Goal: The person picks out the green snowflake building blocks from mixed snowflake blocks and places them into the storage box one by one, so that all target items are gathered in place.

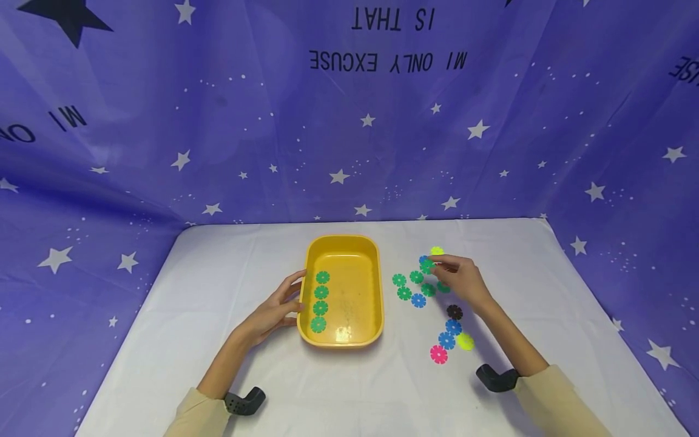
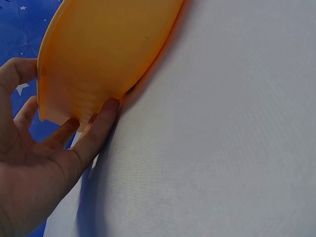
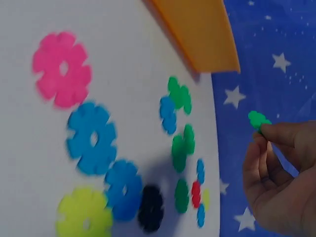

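Note:
My left hand (image 1: 275, 309) rests against the left wall of a yellow plastic tray (image 1: 343, 237), its fingers spread along the outside. Seen from the left wrist, the fingertips touch the tray's outer wall and rim. Inside, several green snowflake discs (image 1: 321, 292) lie in a column along the tray's left side. My right hand (image 1: 461, 280) pinches another green snowflake disc (image 3: 257, 120) between thumb and finger, raised over the far part of the loose discs. Part of that group is hidden under the hand in the head view.
Right of the tray lie loose green discs (image 1: 404, 293) and a blue disc (image 1: 418, 300). Nearer me are a black disc (image 1: 454, 312), two blue ones, a yellow disc (image 1: 465, 341) and a pink disc (image 1: 438, 354). A starry purple curtain (image 1: 338, 145) borders the white table (image 1: 218, 267).

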### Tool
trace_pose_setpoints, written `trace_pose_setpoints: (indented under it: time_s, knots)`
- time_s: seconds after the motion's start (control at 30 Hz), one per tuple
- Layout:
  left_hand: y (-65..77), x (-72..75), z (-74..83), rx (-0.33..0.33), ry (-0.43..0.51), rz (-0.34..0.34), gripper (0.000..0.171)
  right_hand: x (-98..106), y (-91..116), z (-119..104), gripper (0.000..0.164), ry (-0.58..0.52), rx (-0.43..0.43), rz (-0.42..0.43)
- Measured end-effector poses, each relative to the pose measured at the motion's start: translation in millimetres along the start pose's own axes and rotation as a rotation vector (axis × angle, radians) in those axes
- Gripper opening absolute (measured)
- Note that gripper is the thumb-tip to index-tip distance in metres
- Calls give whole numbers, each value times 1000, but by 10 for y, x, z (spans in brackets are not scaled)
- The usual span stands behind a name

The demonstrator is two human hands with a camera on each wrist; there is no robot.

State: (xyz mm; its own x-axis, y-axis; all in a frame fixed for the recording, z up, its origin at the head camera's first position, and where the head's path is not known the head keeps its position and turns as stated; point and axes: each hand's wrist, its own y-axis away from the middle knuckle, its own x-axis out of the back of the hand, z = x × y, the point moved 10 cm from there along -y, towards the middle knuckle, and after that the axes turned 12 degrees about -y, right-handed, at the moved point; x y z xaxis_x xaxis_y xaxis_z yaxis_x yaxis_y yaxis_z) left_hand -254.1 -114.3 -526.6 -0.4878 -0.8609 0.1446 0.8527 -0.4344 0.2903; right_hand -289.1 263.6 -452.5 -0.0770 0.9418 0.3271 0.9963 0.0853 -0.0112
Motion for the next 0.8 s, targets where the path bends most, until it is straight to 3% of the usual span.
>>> trace_pose_setpoints:
  time_s: [0.37, 0.8]
  knots:
    - [9, 0, 8, 0, 0, 5, 79, -547, -168, -343, 34, -133, -29, -82]
    - [16, -3, 18, 7, -1, 16, 79, -1114, -449, -568, 35, -306, -97, -173]
